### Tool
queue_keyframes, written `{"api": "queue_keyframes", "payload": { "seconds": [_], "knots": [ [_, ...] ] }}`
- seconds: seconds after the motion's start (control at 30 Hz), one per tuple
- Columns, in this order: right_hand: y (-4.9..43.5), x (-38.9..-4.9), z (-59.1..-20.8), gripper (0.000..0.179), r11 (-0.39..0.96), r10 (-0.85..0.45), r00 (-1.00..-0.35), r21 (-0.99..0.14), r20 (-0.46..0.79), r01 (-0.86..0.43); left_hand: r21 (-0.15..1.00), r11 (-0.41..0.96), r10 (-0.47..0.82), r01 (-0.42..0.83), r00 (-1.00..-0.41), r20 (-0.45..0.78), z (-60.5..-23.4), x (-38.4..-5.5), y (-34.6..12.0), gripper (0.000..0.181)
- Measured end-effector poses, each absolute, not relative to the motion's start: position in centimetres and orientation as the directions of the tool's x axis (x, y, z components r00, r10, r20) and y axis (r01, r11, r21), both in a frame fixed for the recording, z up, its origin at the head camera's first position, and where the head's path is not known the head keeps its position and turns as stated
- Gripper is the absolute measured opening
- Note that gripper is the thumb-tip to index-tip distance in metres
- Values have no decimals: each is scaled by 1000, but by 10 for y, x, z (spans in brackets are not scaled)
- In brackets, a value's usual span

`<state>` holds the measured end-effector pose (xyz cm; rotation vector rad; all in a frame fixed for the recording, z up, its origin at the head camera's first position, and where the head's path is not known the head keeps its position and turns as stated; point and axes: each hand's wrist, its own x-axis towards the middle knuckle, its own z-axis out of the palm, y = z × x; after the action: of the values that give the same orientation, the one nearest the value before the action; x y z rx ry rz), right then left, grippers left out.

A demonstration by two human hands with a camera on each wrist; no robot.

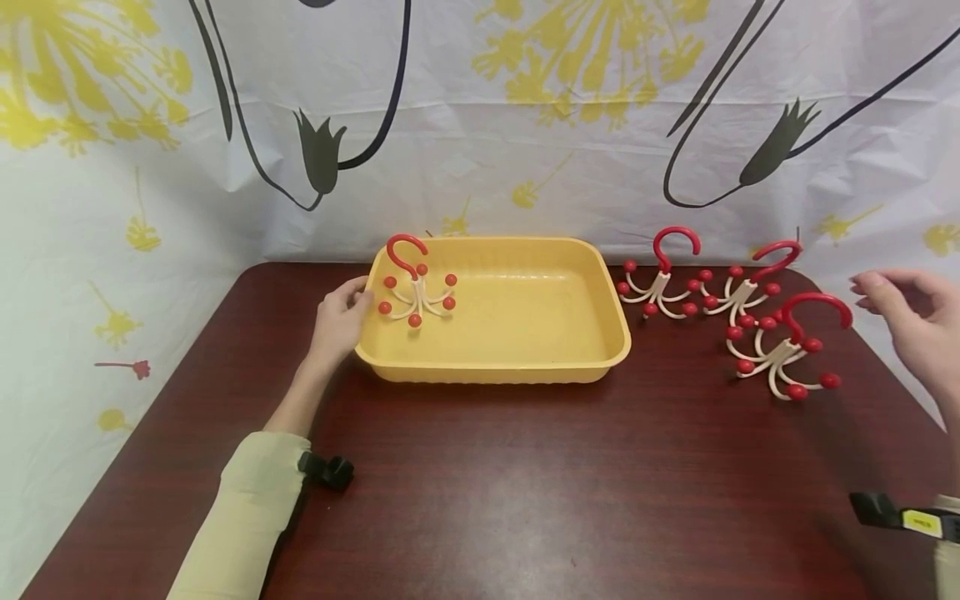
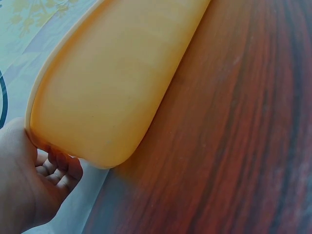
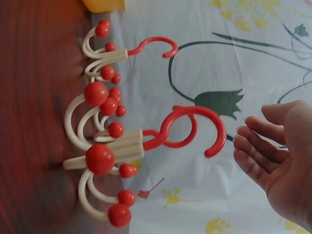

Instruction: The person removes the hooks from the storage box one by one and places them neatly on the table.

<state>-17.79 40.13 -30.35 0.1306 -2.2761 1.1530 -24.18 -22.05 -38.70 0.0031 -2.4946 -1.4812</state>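
My left hand (image 1: 344, 315) grips the left end of a yellow plastic tray (image 1: 495, 373), with the fingers curled at its rim in the left wrist view. Inside the tray, near that hand, is a rotating-style hanger (image 1: 418, 293) with a red hook and cream arms tipped with red balls. Three similar hangers stand to the tray's right: one near its edge (image 1: 658, 287), one behind (image 1: 742, 293), and the closest one (image 1: 784, 354). Beside the closest hanger's red hook, my right hand (image 1: 918, 321) hovers with fingers loosely bent and holds nothing, apart from the hook in the right wrist view.
Everything stands on a dark reddish-brown table (image 1: 495, 492). Behind it hangs a white cloth (image 1: 465, 183) printed with yellow and dark plant shapes. The two right-hand hangers overlap in the head view.
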Motion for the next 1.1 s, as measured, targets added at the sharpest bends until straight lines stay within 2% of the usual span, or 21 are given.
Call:
{"api": "queue_keyframes", "payload": {
  "seconds": [0.27, 0.47, 0.67, 0.77, 1.1],
  "knots": [
    [382, -180, -291, 30, 607, 144, -810, -697, 569, -382, 868, 482, -127, 122, -970, 207, -386, -241, -220, 42],
    [362, -179, -282, 26, 683, 116, -824, -647, 555, -339, 863, 490, -128, 123, -969, 211, -386, -241, -221, 42],
    [337, -181, -280, 14, 723, 74, -827, -600, 558, -341, 866, 485, -128, 127, -968, 214, -386, -241, -220, 41],
    [324, -183, -280, 21, 714, 35, -833, -597, 552, -365, 870, 476, -127, 130, -969, 214, -386, -241, -220, 41],
    [283, -193, -283, 18, 673, -107, -798, -548, 593, -497, 864, 485, -122, 138, -967, 223, -387, -242, -220, 41]
  ]
}}
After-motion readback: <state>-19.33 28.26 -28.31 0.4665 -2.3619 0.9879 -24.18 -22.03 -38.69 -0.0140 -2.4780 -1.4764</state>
